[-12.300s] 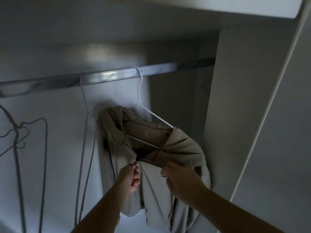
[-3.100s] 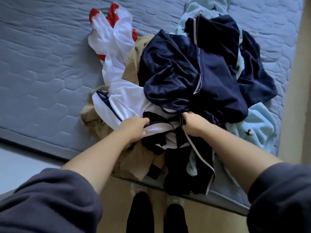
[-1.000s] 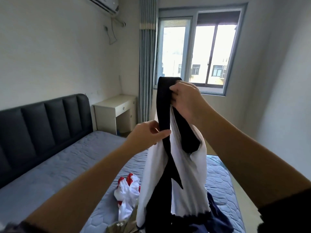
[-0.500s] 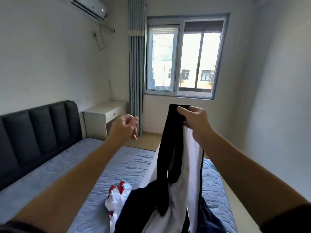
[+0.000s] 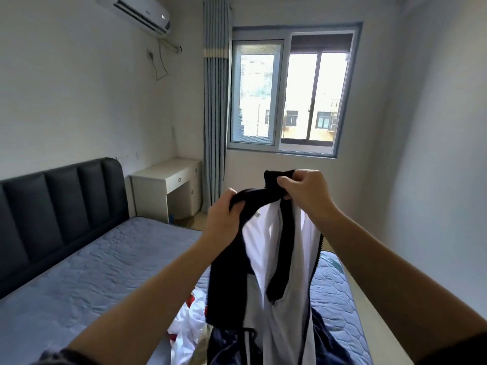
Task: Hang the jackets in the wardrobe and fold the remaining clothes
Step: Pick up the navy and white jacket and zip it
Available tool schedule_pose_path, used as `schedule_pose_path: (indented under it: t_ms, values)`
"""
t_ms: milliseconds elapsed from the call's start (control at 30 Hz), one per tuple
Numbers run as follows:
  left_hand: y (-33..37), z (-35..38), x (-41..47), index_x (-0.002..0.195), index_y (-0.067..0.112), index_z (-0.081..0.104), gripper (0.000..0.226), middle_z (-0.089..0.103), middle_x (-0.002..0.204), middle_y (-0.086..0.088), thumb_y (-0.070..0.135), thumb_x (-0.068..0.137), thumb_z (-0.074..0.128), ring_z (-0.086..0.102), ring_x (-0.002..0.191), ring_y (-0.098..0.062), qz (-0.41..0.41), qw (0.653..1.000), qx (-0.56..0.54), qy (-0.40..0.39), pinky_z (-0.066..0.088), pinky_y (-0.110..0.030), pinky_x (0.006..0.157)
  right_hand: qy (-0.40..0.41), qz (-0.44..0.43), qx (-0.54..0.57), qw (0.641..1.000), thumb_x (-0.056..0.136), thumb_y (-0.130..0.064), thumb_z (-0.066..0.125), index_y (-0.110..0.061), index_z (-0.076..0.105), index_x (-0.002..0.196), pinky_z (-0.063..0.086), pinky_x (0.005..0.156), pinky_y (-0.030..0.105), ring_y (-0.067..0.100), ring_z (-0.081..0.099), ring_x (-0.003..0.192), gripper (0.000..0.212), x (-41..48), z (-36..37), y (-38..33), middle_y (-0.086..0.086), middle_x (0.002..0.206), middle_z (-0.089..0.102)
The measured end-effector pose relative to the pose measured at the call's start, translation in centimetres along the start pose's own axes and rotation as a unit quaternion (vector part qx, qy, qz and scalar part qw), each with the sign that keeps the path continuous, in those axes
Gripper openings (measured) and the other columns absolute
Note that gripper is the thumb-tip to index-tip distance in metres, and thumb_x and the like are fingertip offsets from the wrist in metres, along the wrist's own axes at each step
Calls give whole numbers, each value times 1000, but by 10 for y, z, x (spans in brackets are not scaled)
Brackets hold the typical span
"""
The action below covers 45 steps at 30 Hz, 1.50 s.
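Bedroom, bed (image 5: 105,264) below, both hands gripping jacket (image 5: 276,259) collar, hanging vertically

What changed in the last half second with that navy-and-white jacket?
The left hand, free in the air before, has moved right and gripped the dark collar of the navy-and-white jacket. The right hand still holds the collar up.

- Left sleeve (image 5: 60,358): dark grey fabric, bunched near my elbow.
- Right sleeve (image 5: 458,351): same dark grey, bunched likewise.
- Forearms bare below both sleeves.
- Left hand (image 5: 224,219), right hand (image 5: 305,193): bare.
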<state>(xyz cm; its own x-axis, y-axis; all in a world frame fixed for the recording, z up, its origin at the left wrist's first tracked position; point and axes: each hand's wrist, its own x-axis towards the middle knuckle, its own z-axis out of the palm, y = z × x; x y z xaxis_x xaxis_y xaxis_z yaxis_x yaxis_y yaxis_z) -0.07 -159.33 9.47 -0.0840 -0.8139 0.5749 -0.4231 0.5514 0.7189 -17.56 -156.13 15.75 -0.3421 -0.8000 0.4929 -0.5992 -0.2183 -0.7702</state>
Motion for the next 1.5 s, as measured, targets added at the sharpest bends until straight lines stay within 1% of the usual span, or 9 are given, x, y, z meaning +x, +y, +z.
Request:
schedule_pose_path:
  t_ms: [133, 233, 367, 600, 700, 1000, 1167, 1300, 1500]
  values:
    - [27, -23, 25, 88, 21, 61, 25, 63, 78, 8, 1, 93, 47, 56, 71, 11, 126, 991, -34, -25, 40, -4, 68, -26, -73, -159, 984, 78, -30, 67, -26, 52, 57, 36, 67, 27, 14, 53, 68, 26, 0, -9, 14, -15, 61, 56]
    - [40, -29, 31, 90, 23, 66, 31, 68, 84, 11, 0, 93, 46, 62, 77, 4, 181, 974, -14, -134, 48, -11, 74, -218, -74, 26, 973, 86, -5, 65, -27, 58, 100, 44, 86, 25, 12, 59, 103, 27, -1, -10, 7, -5, 106, 63]
    - [44, -35, 36, 93, 19, 67, 24, 68, 84, 10, 3, 93, 48, 61, 78, 4, 214, 972, 8, -94, 42, -6, 71, -401, -41, 106, 909, 89, 2, 61, -4, 62, 105, 48, 79, 21, 7, 59, 81, 18, -10, -6, 16, -1, 90, 62]
    - [15, -65, 47, 89, 27, 60, 27, 63, 68, 5, 52, 83, 64, 57, 62, -16, 305, 872, 361, -128, 43, -28, 57, -172, -134, -308, 926, 87, -35, 63, -19, 66, 84, 47, 70, 32, 25, 60, 81, 17, -2, -2, 29, 3, 84, 65]
    - [4, -68, 50, 94, 27, 60, 24, 65, 82, 3, 48, 83, 64, 62, 80, -20, 249, 828, 485, -131, 37, -28, 62, -60, -165, -365, 914, 90, -23, 56, -15, 61, 89, 40, 63, 31, 33, 63, 84, 10, 0, 3, 27, 9, 85, 66]
    - [-49, -99, 44, 84, 10, 54, 26, 51, 77, -1, 30, 96, 43, 52, 74, -26, 21, 907, 420, 22, 31, -30, 58, 59, -141, -508, 848, 91, -16, 49, -22, 55, 91, 31, 54, 25, 27, 67, 71, 8, 1, 2, 42, 1, 72, 66]
    - [-38, -90, 41, 100, 8, 56, 14, 57, 80, -4, 11, 95, 43, 52, 73, -16, -63, 980, 184, 44, 38, -21, 68, -55, 69, -119, 989, 83, -1, 41, -11, 68, 87, 45, 49, 25, 28, 62, 54, 30, 9, -3, 57, 11, 67, 67]
    - [0, -83, 36, 87, 14, 63, 34, 65, 85, -13, -6, 91, 35, 66, 66, -23, -160, 973, -164, 38, 59, -35, 58, -82, 179, 300, 933, 88, 8, 29, -5, 62, 92, 54, 43, 27, 28, 67, 48, 36, 1, -18, 34, 14, 61, 69]
    - [56, -87, 34, 86, 8, 63, 34, 71, 74, -9, -7, 90, 33, 72, 67, -27, -71, 928, -360, 67, 57, -28, 56, -59, 29, 363, 930, 95, 1, 31, 4, 61, 102, 59, 64, 32, 31, 73, 77, 31, -2, -63, -7, 18, 82, 74]
